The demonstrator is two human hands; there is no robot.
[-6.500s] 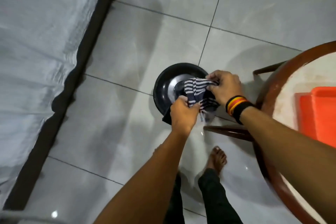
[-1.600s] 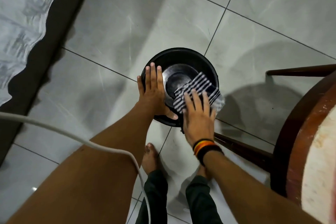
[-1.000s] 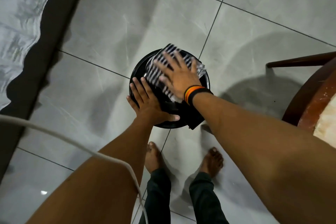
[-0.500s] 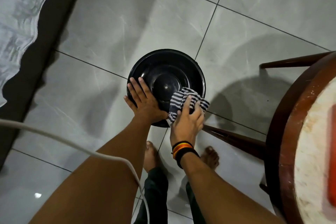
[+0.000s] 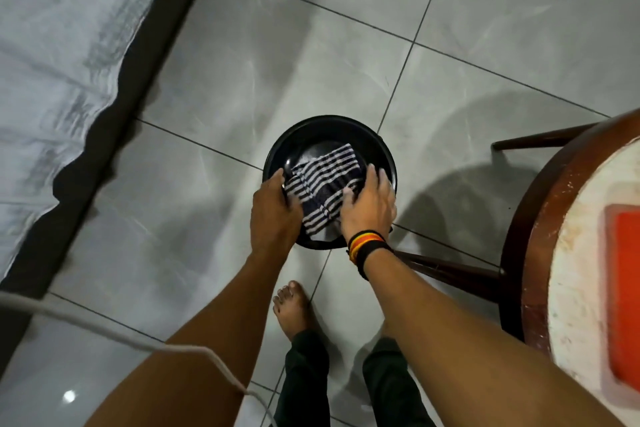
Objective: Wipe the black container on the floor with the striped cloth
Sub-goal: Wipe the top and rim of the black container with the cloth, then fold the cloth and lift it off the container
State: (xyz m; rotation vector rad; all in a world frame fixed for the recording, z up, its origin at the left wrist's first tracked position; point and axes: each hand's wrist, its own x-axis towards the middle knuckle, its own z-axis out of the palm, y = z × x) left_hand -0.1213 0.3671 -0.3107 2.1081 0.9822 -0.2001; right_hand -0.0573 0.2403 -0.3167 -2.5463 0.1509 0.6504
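Fingers point(image 5: 349, 196) pin striped cloth point(image 5: 325, 180) inside black container point(image 5: 277, 149) (rim exposed)

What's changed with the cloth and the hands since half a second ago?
The striped cloth went from bunched at the near right rim to spread across the black container. The right hand now presses its right edge, and the left hand has shifted onto its left edge. The container remains on the floor beside the table.

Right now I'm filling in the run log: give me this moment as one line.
stage: wiping | striped cloth: spread inside black container on floor | right hand: pressing cloth | left hand: at container's near rim, touching cloth
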